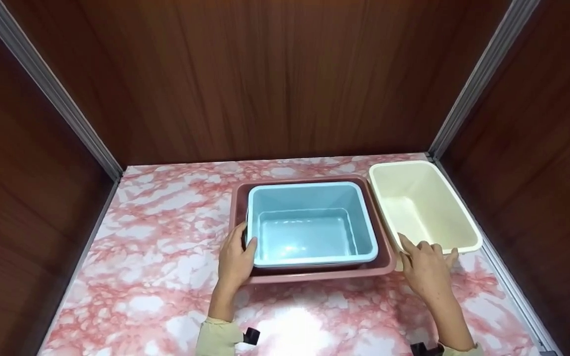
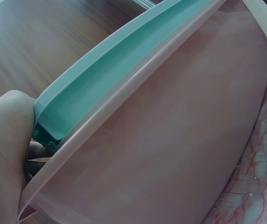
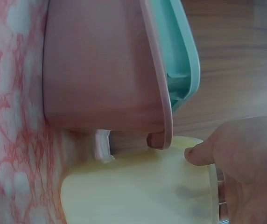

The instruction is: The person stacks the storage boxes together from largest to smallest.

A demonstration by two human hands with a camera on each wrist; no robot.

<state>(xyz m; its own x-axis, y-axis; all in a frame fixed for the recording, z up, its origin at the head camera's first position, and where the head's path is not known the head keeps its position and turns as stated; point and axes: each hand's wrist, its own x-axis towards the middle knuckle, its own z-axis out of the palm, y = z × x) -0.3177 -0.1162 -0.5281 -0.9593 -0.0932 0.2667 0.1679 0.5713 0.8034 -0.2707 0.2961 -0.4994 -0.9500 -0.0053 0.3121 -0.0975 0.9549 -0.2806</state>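
A light blue rectangular plastic basin [image 1: 309, 232] sits inside a larger dusty-pink basin [image 1: 314, 277]. At the blue basin's left rim is my left hand [image 1: 235, 257], its thumb over the rim and its fingers down in the gap between the two basins. Right beside the pink basin stands a cream basin [image 1: 428, 207]. My right hand [image 1: 428, 272] grips its near rim, the thumb on the outer wall in the right wrist view and the other fingers partly hidden behind the rim. The insides of the blue and cream basins show bare bottoms.
The basins stand on a table [image 1: 156, 257] with a red-and-white marbled top. A dark wood panel [image 1: 285, 84] rises behind it, with more panels on both sides. Metal edge rails [image 1: 507, 296] run along the sides, the right one close to the cream basin.
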